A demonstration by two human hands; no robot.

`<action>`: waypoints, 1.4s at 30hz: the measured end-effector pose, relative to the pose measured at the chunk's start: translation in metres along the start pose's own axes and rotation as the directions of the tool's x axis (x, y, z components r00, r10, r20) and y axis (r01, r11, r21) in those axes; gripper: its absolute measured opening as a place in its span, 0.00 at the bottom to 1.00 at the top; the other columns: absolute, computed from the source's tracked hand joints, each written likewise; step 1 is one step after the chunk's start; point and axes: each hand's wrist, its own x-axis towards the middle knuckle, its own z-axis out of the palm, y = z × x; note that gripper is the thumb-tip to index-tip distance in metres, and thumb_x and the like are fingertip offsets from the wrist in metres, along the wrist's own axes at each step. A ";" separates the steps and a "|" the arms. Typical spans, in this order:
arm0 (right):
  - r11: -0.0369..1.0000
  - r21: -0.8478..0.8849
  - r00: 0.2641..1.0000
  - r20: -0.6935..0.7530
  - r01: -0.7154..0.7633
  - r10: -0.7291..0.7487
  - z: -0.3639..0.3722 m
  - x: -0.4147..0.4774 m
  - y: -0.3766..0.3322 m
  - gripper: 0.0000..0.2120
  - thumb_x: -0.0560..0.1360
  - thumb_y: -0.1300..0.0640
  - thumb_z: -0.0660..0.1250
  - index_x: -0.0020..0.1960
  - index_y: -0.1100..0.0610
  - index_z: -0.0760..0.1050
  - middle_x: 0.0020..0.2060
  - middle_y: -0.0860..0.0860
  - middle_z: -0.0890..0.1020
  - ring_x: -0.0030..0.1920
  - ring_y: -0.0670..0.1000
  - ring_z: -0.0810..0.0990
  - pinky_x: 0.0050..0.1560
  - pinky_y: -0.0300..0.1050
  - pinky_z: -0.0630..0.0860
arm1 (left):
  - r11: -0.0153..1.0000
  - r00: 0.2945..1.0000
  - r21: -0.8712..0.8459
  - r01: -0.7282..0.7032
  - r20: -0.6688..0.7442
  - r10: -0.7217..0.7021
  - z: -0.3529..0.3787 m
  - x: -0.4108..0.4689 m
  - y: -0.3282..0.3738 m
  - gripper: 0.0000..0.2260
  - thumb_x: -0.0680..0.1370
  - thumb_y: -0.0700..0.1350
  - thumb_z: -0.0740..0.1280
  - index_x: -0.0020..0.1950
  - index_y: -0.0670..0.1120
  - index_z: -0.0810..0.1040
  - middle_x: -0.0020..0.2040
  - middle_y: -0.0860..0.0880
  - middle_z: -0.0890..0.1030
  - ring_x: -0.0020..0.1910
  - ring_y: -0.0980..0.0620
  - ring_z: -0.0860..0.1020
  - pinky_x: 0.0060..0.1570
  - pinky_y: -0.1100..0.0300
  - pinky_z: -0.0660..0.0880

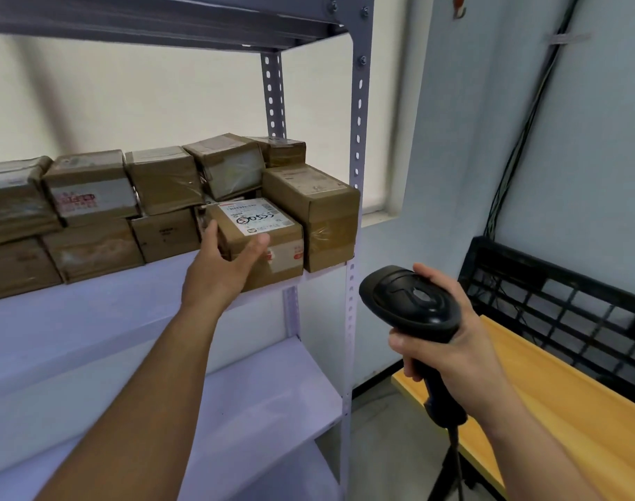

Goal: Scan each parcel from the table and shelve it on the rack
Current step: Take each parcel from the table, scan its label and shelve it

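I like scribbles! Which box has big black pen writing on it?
The parcel that the left hand grips at the front edge of the shelf; only its white top label carries black marker scrawl.

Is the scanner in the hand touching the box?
No, the right hand grips the black plastic scanner; the left hand holds the brown cardboard parcel.

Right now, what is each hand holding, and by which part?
Left hand holds the front parcel across its near face, fingers on the left edge. Right hand holds the scanner by its handle.
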 end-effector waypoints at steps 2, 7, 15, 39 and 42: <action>1.000 0.002 1.000 -0.015 -0.001 0.002 -0.002 -0.001 0.002 0.39 0.66 0.74 0.75 0.64 0.38 0.73 0.51 0.59 0.80 0.28 0.60 0.77 0.29 0.50 0.77 | 0.999 1.000 -0.022 -0.026 0.010 0.026 0.004 0.003 -0.006 0.45 0.68 0.65 0.73 0.78 0.57 0.54 0.74 0.52 0.69 0.71 0.48 0.68 0.66 0.44 0.70; 1.000 -0.027 0.999 -0.038 -0.013 0.012 -0.005 -0.007 0.001 0.39 0.66 0.75 0.74 0.64 0.39 0.72 0.50 0.60 0.80 0.28 0.60 0.76 0.29 0.49 0.77 | 0.997 0.997 -0.030 -0.073 -0.014 0.073 0.009 0.004 -0.017 0.43 0.71 0.57 0.74 0.79 0.56 0.54 0.73 0.51 0.69 0.70 0.48 0.69 0.68 0.46 0.68; 0.996 -0.076 0.998 -0.049 -0.046 0.043 -0.019 -0.032 0.006 0.40 0.66 0.76 0.73 0.65 0.41 0.71 0.50 0.60 0.79 0.28 0.59 0.76 0.28 0.51 0.76 | 0.970 0.926 0.134 -0.202 -0.297 0.234 0.034 -0.049 -0.031 0.39 0.74 0.51 0.73 0.78 0.42 0.57 0.77 0.39 0.58 0.76 0.41 0.55 0.72 0.49 0.56; 0.987 -0.152 0.947 -0.321 -0.054 0.003 -0.250 -0.312 -0.033 0.39 0.65 0.66 0.78 0.68 0.40 0.69 0.53 0.57 0.80 0.30 0.53 0.80 0.28 0.48 0.78 | 0.874 0.799 0.024 -0.486 0.416 0.433 0.248 -0.412 0.072 0.29 0.74 0.51 0.72 0.73 0.46 0.67 0.66 0.44 0.72 0.64 0.45 0.70 0.62 0.50 0.69; 0.984 -0.168 0.921 -0.390 -0.062 -0.009 -0.284 -0.351 -0.041 0.39 0.64 0.64 0.79 0.68 0.42 0.68 0.53 0.52 0.80 0.29 0.54 0.79 0.27 0.47 0.78 | 0.871 0.760 0.002 -0.491 0.489 0.428 0.276 -0.459 0.091 0.30 0.75 0.53 0.70 0.74 0.48 0.65 0.68 0.47 0.70 0.67 0.48 0.68 0.62 0.52 0.69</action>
